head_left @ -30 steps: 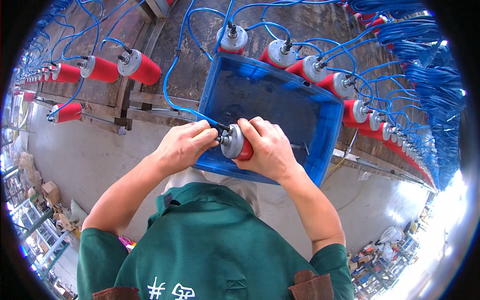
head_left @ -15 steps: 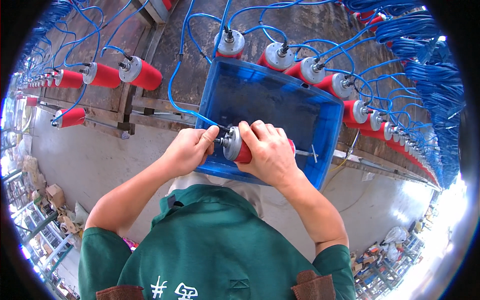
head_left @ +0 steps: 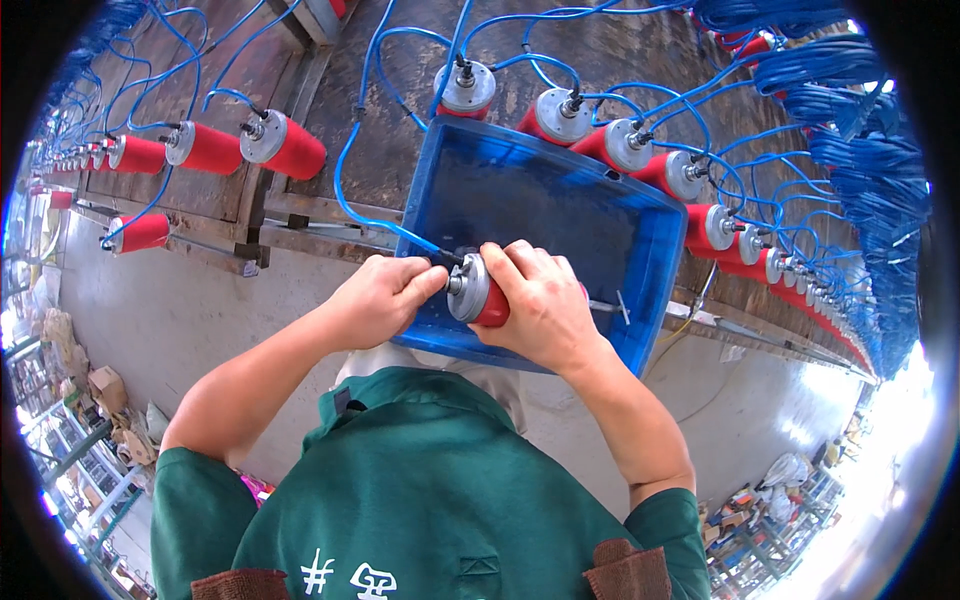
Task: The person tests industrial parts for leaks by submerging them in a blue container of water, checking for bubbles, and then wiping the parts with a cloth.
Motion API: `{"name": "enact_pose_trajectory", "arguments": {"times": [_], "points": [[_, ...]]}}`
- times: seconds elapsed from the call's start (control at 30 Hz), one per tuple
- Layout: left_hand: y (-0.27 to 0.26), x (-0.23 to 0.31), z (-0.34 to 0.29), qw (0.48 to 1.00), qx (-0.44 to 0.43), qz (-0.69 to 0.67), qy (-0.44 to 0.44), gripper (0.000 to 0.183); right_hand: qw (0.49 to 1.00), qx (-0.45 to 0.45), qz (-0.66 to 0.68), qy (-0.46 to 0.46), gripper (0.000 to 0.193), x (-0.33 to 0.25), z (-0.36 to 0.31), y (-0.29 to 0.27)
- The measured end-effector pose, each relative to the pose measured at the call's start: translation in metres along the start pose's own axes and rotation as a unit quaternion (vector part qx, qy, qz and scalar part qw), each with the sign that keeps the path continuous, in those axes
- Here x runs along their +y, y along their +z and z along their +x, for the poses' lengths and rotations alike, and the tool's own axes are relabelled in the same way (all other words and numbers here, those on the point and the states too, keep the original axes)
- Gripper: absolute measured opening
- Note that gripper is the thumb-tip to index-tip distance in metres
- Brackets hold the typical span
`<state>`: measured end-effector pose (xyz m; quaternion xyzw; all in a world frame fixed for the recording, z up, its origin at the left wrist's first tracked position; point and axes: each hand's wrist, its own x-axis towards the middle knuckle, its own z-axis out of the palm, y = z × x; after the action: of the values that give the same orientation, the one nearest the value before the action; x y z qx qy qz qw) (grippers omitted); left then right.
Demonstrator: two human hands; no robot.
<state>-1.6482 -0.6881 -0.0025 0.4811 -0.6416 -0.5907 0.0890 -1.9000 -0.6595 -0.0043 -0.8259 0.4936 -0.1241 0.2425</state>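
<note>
A red cylinder (head_left: 494, 310) with a round silver metal end cap (head_left: 469, 287) lies on its side over the near part of a blue plastic tray (head_left: 655, 300). My right hand (head_left: 548, 308) wraps round its red body from above. At the cap, my left hand (head_left: 385, 297) is closed, thumb and fingers pinching a small metal fitting (head_left: 455, 284) that sticks out to the left; the fingers mostly hide it. A blue cable (head_left: 375, 221) runs down to a black connector beside the fitting. Right of the cylinder, a T-shaped metal handle (head_left: 624, 308) shows.
Several similar red cylinders (head_left: 280, 145) with blue cables lie along the dark worktable (head_left: 350, 185), left and right of the tray. Coiled blue cable bundles (head_left: 865, 150) are heaped at the right. Boxes (head_left: 107, 388) and shelving stand behind me at the lower left.
My left hand has shifted slightly right, its thumb closer to the metal cap and covering more of the fitting. My right hand keeps its hold on the cylinder.
</note>
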Motion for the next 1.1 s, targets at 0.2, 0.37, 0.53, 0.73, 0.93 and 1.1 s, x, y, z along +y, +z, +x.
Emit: {"name": "enact_pose_trajectory", "arguments": {"times": [0.2, 0.37, 0.53, 0.73, 0.93, 1.1], "points": [[-0.011, 0.003, 0.006, 0.992, 0.021, 0.025, -0.120, 0.085, 1.000, 0.016, -0.019, 0.010, 0.079, 0.008, 0.010, 0.007], [-0.035, -0.039, -0.016, 0.987, 0.135, -0.075, -0.054, 0.079, 0.995, -0.047, -0.044, 0.070, 0.085, 0.027, 0.027, 0.029], [-0.033, -0.094, -0.049, 0.969, 0.210, -0.118, -0.062, 0.069, 0.990, -0.068, -0.058, 0.109, 0.084, 0.039, 0.036, 0.048], [-0.017, -0.128, -0.071, 0.941, 0.214, -0.232, -0.119, 0.062, 0.980, -0.122, -0.074, 0.141, 0.094, 0.046, 0.043, 0.059], [-0.008, -0.129, -0.073, 0.942, 0.213, -0.235, -0.112, 0.054, 0.969, -0.145, -0.127, 0.154, 0.091, 0.046, 0.042, 0.064], [-0.009, -0.123, -0.067, 0.954, 0.201, -0.205, -0.090, 0.046, 0.966, -0.134, -0.142, 0.169, 0.095, 0.047, 0.036, 0.068]]}}
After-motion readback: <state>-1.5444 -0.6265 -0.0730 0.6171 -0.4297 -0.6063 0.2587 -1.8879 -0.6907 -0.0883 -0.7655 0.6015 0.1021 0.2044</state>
